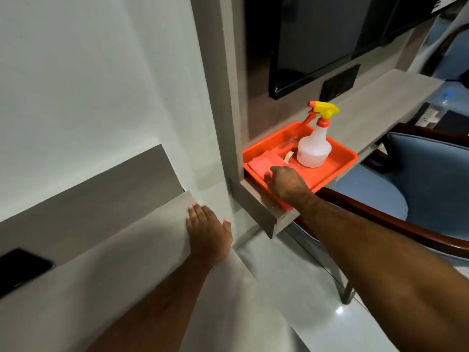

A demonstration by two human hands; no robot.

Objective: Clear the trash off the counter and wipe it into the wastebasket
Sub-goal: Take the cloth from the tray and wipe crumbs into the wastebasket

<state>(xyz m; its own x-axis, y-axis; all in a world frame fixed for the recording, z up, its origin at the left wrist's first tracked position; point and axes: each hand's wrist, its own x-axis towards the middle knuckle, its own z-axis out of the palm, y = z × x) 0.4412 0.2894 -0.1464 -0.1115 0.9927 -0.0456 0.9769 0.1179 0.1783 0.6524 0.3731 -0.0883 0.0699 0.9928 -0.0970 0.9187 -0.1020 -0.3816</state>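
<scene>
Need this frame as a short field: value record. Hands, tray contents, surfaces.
left hand: flat on the end of the lower counter, holding nothing
right hand: reaching into the orange tray, fingers on the pink cloth; grip unclear
tray contents: pink cloth, spray bottle standing upright, a small pale scrap
tray position: near end of the upper shelf
wastebasket: not in view

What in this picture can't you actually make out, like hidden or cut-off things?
- Wastebasket: nowhere in the head view.
- Right hand fingers: curled over the pink folded cloth in the orange plastic tray; grip unclear behind the hand.
- Small pale scrap beside the white spray bottle: too small to identify.
- Black flat object on the grey counter: cut by the left edge.
</scene>
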